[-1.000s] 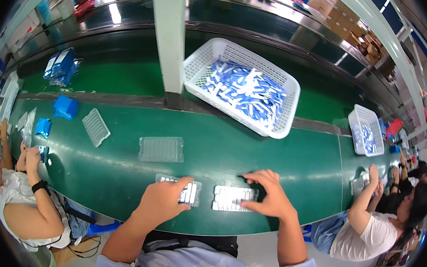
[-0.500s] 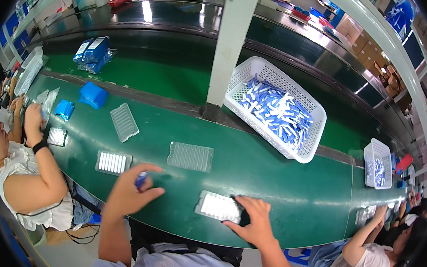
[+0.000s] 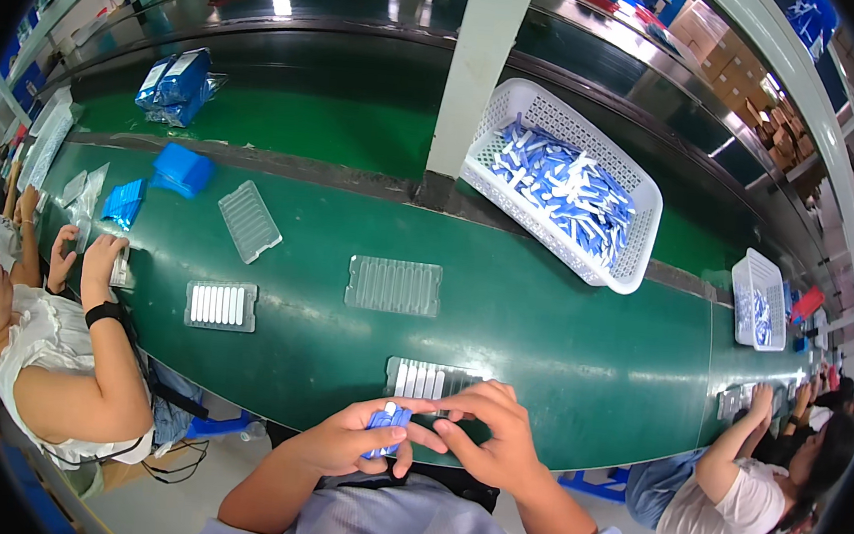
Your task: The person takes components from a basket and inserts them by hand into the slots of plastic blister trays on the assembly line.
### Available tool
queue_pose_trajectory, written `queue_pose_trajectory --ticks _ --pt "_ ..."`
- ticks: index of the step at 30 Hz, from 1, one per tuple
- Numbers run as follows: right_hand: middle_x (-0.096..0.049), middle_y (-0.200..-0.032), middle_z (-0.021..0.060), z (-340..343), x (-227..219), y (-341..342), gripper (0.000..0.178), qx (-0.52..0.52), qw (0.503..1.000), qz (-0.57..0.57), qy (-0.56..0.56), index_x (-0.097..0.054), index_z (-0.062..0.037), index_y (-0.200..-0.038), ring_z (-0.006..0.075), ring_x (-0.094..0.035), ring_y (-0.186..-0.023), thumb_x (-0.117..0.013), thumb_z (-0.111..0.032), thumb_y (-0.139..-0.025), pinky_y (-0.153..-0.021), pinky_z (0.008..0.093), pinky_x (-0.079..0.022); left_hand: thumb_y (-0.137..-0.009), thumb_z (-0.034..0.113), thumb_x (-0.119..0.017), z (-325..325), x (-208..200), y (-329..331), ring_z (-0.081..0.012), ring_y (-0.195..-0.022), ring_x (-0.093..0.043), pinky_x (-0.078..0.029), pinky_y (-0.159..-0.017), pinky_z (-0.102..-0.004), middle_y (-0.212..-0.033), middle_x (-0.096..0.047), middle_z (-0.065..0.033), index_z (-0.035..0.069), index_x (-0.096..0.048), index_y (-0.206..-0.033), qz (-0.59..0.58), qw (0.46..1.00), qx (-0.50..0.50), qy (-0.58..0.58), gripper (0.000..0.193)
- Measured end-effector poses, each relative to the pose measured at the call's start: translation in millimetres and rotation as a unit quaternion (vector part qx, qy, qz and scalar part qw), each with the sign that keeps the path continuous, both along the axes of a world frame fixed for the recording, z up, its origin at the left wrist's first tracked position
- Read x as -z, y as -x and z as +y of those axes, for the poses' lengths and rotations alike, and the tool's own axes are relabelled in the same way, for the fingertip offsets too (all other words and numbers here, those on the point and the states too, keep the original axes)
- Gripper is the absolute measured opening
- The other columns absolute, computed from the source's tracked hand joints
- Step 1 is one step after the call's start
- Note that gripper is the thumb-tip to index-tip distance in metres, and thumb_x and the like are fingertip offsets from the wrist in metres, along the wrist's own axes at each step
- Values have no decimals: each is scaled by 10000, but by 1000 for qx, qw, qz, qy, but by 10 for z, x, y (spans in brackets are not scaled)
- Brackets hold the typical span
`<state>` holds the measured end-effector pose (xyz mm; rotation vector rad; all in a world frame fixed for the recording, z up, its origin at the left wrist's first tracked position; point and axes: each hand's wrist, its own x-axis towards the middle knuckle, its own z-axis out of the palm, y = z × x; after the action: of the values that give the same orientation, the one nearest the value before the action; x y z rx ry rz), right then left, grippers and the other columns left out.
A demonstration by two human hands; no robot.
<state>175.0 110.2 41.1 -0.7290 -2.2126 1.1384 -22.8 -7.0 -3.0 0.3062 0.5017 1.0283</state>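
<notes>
My left hand (image 3: pixel 353 436) is closed around a small bunch of flat blue-and-white plastic sticks (image 3: pixel 387 429), held low over the table's near edge. Close beside it, my right hand (image 3: pixel 490 433) has its thumb and forefinger apart, fingertips near the left hand's fingers; nothing shows between them. Just beyond both hands lies a clear ribbed plastic tray (image 3: pixel 468 379), partly covered by my right fingers, with several white sticks (image 3: pixel 420 381) in its left slots. Another clear tray (image 3: pixel 248 323) with a row of white sticks (image 3: pixel 215 304) lies to the left.
Bare clear trays (image 3: pixel 393 286) (image 3: pixel 249 221) lie farther back on the green table (image 3: pixel 559 368). A white basket (image 3: pixel 637 274) of blue-and-white sticks stands beside a pale post (image 3: pixel 466 89). Blue packs (image 3: pixel 182 169) lie at left. People work on both sides.
My left hand has moved right and my right hand has shifted left, so they meet before the middle tray. The person at left has brought both hands over their tray.
</notes>
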Motion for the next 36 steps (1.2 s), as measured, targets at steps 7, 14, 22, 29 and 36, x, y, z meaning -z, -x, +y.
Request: queue_pose_trajectory --ticks 7,14,22,29,36 --pt "-575 -737 8 9 41 109 162 -62 987 -2 149 -761 -77 -959 111 -498 -662 -784 -72 -799 -600 267 -382 -1054 141 -494 -68 28 -1 -178 -791 -656 -277 -420 -180 -1291 -583 -287 -21 -386 -1406 -22 999 47 -4 402" --pt "-520 -667 -7 -9 107 95 82 -23 979 8 200 -770 -68 -887 81 -466 -618 -798 -73 -810 -555 256 -369 -1042 173 -541 -133 40 16 -176 -779 -664 -287 -426 -192 -1203 -637 -230 -32 -533 -1254 57 997 -1 46 294" --pt "-550 -645 -5 -16 297 -41 98 85 971 45 217 -772 -55 -848 98 -488 -576 -825 -67 -766 -577 291 -380 -1022 141 -575 -103 51 -20 -174 -770 -673 -309 -422 -193 -1217 -649 -234 -65 -525 -1320 74 995 -3 73 366" --pt "-495 -736 -39 172 354 -283 235 -44 920 -118 -371 -756 -150 -969 161 -498 -706 -817 -229 -757 -720 344 -384 -1017 126 -572 -104 64 -12 -211 -763 -678 -318 -425 -200 -1216 -646 -257 -59 -527 -1333 88 989 -61 104 369" --pt "-481 -837 13 210 300 -298 317 -76 946 -194 -248 -733 -167 -1075 197 -494 -763 -752 -355 -821 -751 355 -370 -1036 134 -495 -104 40 27 -237 -787 -673 -322 -420 -192 -1269 -608 -285 -83 -479 -1379 1 990 -74 123 407"
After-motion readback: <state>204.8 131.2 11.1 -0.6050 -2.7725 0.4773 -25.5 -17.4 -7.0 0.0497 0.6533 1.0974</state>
